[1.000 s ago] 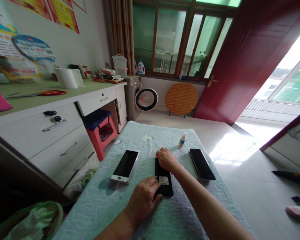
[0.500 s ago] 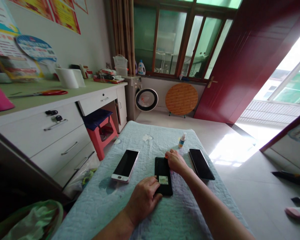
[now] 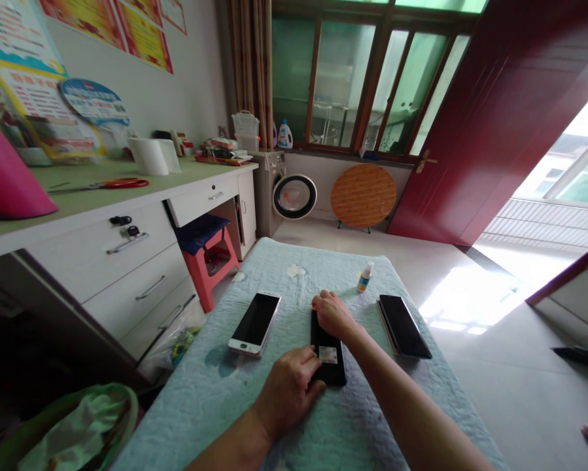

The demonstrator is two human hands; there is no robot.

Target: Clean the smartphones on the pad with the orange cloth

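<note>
1 rectangular black, white-labelled phone, long axis pointing away from us: our left hand, loosely spread, touching its near end; our right hand, bunched, contents unclear, over its far end.

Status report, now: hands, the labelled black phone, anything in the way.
Left hand at near half of black phone, right hand over far end. Phone on blue cloth, label up. Small bottle stands apart, not in the way.
</note>
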